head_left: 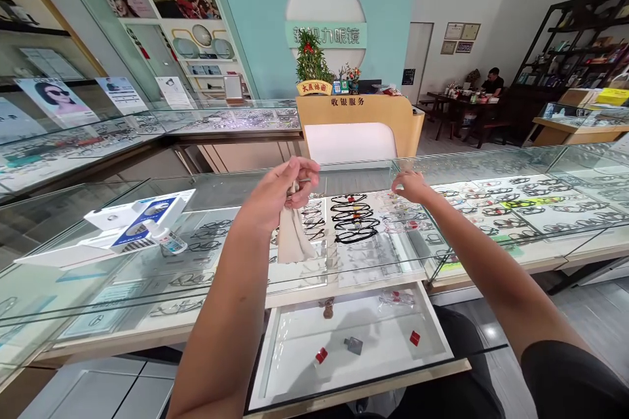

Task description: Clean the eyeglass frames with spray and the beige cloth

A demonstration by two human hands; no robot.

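My left hand [285, 190] is raised over a glass display counter [147, 288], its fingers pinched on a beige cleaning cloth [293, 236] that hangs down from it. My right hand [411, 184] reaches forward over the counter top with its fingers curled downward above rows of eyeglass frames [354, 217] inside the case; whether it holds anything small I cannot make out. Below my arms a white drawer tray [295, 366] is pulled out with a few small red and grey pieces on it.
A white stand with a blue card [140, 219] and a small spray bottle [170, 240] sit on the glass at left. More glass cases run left and right. A wooden cashier desk [358, 121] stands ahead. A person sits at a far table [491, 85].
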